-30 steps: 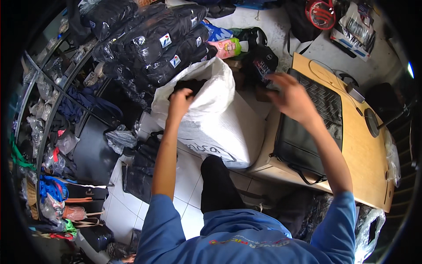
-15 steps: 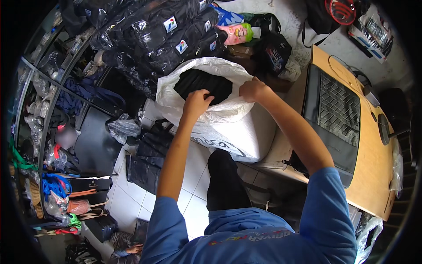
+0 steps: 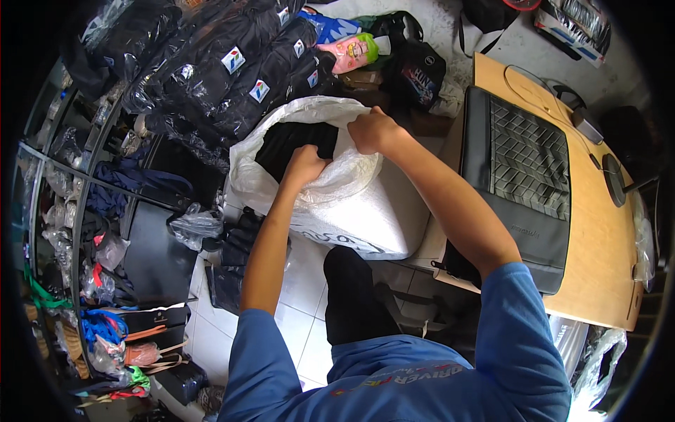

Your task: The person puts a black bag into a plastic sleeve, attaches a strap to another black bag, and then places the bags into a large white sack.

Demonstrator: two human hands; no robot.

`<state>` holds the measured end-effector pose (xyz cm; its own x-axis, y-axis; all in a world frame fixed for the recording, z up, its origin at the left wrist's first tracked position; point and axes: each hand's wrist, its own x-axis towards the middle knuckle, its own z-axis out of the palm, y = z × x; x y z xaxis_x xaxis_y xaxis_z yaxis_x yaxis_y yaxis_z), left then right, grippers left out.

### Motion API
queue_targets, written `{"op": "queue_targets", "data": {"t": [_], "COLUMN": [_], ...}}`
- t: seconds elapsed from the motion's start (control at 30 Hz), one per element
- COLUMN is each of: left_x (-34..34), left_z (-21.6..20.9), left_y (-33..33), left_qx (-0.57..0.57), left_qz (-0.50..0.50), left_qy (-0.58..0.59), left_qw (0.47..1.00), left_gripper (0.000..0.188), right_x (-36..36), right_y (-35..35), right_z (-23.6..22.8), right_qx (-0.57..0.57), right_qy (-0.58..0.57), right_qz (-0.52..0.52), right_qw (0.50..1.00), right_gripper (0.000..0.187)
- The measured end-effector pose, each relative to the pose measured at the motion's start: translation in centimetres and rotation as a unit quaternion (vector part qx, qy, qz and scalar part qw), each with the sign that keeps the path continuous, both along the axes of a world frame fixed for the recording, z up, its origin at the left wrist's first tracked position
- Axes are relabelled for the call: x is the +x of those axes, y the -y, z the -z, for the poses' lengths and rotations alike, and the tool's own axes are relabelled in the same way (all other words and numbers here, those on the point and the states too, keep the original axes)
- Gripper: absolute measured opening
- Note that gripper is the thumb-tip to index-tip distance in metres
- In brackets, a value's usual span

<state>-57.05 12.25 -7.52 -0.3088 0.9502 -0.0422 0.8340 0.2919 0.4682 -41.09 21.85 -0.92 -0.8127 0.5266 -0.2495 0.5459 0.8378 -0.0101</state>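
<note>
A big white woven sack (image 3: 365, 214) stands upright on the floor before me, its mouth wide and its rim partly rolled outward. Dark black items (image 3: 292, 144), perhaps folded fabric, show inside; their exact kind is hard to make out. At the near side of the mouth, my left hand (image 3: 306, 166) is closed over the rim, fingertips turned inward and partly hidden. My right hand (image 3: 374, 132) grips the bunched rim at the right side in a fist.
Black bags in clear plastic (image 3: 218, 70) are heaped beyond the sack. On the right stands a wooden table (image 3: 598, 232) bearing a black padded bag (image 3: 527, 183). Shelving (image 3: 77, 169) with wrapped goods lines the left. Black bundles (image 3: 235, 260) lie on the tiled floor.
Both hands and the sack's mouth have shifted left in the view. The right side of the rim is pulled inward, covering more of the black contents. The surroundings also shift as my head turns.
</note>
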Motion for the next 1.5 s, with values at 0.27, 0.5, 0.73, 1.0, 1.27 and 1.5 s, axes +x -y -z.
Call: {"op": "queue_targets", "data": {"t": [0.27, 0.5, 0.73, 1.0, 1.27, 1.5], "left_x": [-4.3, -6.5, -10.6, -11.6, 10.8, 25.3], "left_z": [-4.2, -3.1, -10.2, -23.7, -30.4, -23.4], "left_y": [1.0, 3.9, 0.7, 2.2, 7.9, 11.6], "left_qx": [0.076, 0.151, 0.249, 0.398, 0.561, 0.63], "left_qz": [-0.028, -0.07, -0.102, 0.02, 0.228, 0.457], "left_qy": [0.126, 0.193, -0.008, -0.155, -0.333, -0.269], "left_qw": [0.989, 0.967, 0.963, 0.904, 0.723, 0.567], "left_gripper": [0.033, 0.035, 0.037, 0.038, 0.029, 0.01], "right_x": [-0.4, -1.4, -2.0, -2.5, 13.4, 38.0], "right_y": [0.4, 0.5, 1.2, -0.3, -0.1, 1.3], "right_z": [-0.6, -0.5, -0.3, 0.2, -20.6, -18.5], "right_qx": [0.064, 0.022, 0.005, -0.061, -0.609, -0.191], "right_qy": [-0.09, -0.028, -0.033, -0.205, -0.58, -0.561], "right_qz": [0.03, 0.097, 0.073, 0.039, 0.192, 0.092], "right_qw": [0.993, 0.995, 0.997, 0.976, 0.506, 0.8], "right_gripper": [0.029, 0.029, 0.029, 0.05, 0.043, 0.055]}}
